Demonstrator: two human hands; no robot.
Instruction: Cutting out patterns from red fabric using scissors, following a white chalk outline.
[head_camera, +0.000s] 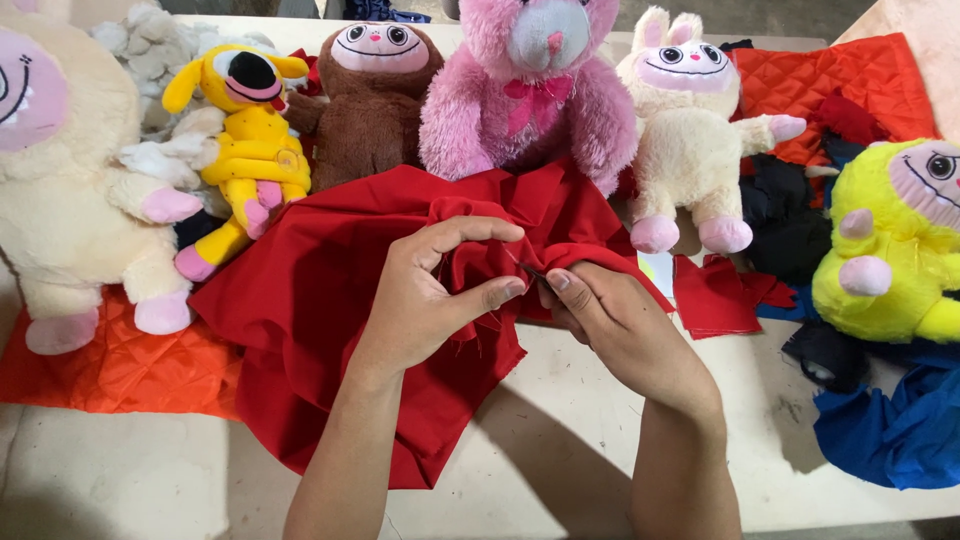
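Note:
A large piece of red cloth (320, 300) lies spread across the middle of the pale table (560, 440). My left hand (435, 290) pinches a bunched fold of it between thumb and fingers. My right hand (610, 320) meets it from the right, fingertips closed on the same fold of cloth, with something thin and dark at the fingertips that I cannot make out. Both forearms come up from the bottom edge.
Plush toys line the back: a cream one (60, 170), a yellow one (250, 140), a brown one (375, 95), a pink bear (530, 85), a white rabbit (690, 130), a yellow-green one (900, 240). Orange quilted fabric (110, 370), red scraps (715, 295), blue cloth (890, 430).

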